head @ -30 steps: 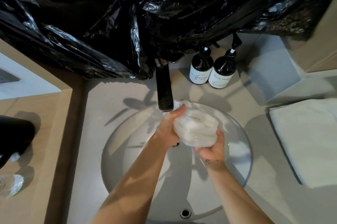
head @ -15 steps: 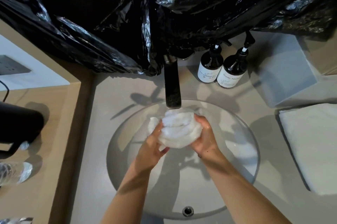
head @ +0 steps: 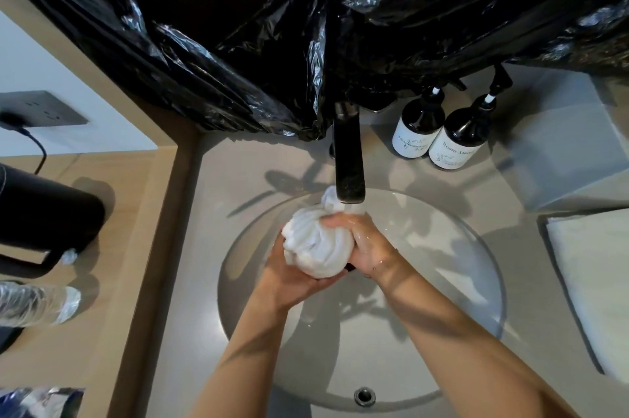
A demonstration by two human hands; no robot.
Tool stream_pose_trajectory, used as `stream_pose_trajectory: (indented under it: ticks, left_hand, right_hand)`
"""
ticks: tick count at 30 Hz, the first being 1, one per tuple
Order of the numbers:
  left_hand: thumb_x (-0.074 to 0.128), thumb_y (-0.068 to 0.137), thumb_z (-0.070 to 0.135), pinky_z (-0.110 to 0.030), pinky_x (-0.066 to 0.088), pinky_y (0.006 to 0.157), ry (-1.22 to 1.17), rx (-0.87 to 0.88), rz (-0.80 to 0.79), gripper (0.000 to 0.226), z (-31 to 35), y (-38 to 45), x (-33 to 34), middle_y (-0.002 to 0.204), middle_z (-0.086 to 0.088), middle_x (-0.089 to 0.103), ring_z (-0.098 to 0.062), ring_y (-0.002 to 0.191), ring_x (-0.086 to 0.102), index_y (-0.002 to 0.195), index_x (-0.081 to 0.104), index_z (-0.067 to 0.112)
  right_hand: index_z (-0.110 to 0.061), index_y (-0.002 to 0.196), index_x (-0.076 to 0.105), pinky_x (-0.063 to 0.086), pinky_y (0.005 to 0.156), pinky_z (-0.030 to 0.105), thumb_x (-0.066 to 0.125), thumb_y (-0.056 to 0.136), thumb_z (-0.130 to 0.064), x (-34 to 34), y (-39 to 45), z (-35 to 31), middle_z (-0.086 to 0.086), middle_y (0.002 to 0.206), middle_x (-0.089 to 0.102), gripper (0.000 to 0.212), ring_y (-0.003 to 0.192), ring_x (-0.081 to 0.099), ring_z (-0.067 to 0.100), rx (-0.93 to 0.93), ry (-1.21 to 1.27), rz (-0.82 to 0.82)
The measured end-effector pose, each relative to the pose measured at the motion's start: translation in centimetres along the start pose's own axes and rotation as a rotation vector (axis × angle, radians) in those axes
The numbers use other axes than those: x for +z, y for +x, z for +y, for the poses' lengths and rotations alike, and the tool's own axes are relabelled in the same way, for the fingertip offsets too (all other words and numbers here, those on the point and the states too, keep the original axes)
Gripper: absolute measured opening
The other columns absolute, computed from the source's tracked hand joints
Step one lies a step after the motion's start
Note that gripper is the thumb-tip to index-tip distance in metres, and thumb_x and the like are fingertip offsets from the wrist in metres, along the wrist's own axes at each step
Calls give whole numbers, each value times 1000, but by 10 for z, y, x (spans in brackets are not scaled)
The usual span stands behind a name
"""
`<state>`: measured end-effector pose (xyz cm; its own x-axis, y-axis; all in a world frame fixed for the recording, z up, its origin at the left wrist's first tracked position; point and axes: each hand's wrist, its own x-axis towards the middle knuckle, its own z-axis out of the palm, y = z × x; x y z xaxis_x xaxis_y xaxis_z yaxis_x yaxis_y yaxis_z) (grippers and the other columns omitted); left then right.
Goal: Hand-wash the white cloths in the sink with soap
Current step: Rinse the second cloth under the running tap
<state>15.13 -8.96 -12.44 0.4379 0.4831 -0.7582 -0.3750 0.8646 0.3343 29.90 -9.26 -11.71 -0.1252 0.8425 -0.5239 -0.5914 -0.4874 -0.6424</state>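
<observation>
A wet white cloth (head: pixel 315 244), bunched into a ball, sits between both my hands over the round sink (head: pixel 469 268), just below the dark faucet spout (head: pixel 349 162). My left hand (head: pixel 289 273) cups it from below and the left, fingers curled under it. My right hand (head: pixel 366 242) grips it from the right and top, fingers wrapped over the bundle. A tail of cloth sticks up behind the spout. Two dark pump bottles (head: pixel 437 131) with white labels stand behind the sink at the right.
A folded white towel (head: pixel 592 278) lies on the counter at the right. Black plastic sheeting (head: pixel 306 26) hangs over the back wall. At the left are a black kettle (head: pixel 44 220) and a plastic water bottle (head: pixel 37 303) on a wooden shelf.
Both hands have turned the bunched cloth: my left hand went from its side to underneath, my right hand moved over its top. The view shifted slightly.
</observation>
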Motion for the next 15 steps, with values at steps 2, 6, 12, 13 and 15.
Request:
stream_pose_trajectory:
  ticks: [2,6,12,13,15]
  left_hand:
    - [49,101,30,-38,61,76,-67,22,33,45,-2,11,0,120,-11,63,-25,106,63,138,46,6]
    - [43,100,35,-38,55,76,-41,30,107,37,-3,26,15,85,-10,74,-26,89,66,119,57,7]
    - [38,99,32,-38,53,74,132,83,58,40,-6,32,41,94,-18,70,-29,86,68,106,63,1]
    - [45,95,32,-40,53,79,165,110,67,37,-9,32,45,100,-20,68,-30,90,67,105,63,1]
    - [65,78,37,-45,52,87,213,171,66,43,-13,32,51,105,-19,67,-30,94,68,104,65,3]
  right_hand:
    - [5,107,66,55,82,34,67,78,0,-2,-8,-6,23,107,68,29,103,66,33,-45,-27,18]
    - [3,121,61,57,83,36,71,76,-14,-16,-32,-14,24,119,65,49,113,63,36,-90,-79,67]
    - [-7,127,60,49,96,36,57,86,12,-60,-79,-12,21,131,59,46,124,56,32,-179,44,-50]
    - [-7,128,59,48,98,37,57,84,14,-67,-84,-11,20,132,58,49,125,55,31,-180,48,-37]
    - [-15,125,60,49,93,35,62,75,13,-80,-91,-8,12,127,62,57,117,60,24,-151,76,76]
